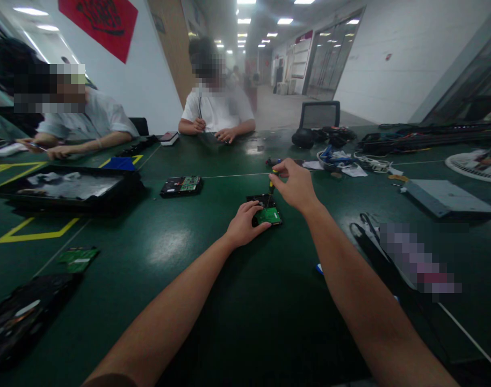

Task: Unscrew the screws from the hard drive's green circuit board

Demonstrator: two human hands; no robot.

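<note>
A hard drive (271, 216) with a green circuit board lies on the dark green table in front of me. My left hand (244, 223) grips its left side, thumb along the near edge and fingers over the top. Above the drive, my right hand (296, 185) pinches a screwdriver (272, 186) with a yellow and black handle. The screwdriver stands upright, its shaft pointing down at the drive; whether the tip touches a screw is too small to tell.
Another hard drive (181, 185) lies to the left, beyond it a black tray (120, 191). At near left are a loose green circuit board (78, 259) and a black drive casing (28, 317). A grey metal box (450, 196) and cables (336, 157) lie right. Two people sit opposite.
</note>
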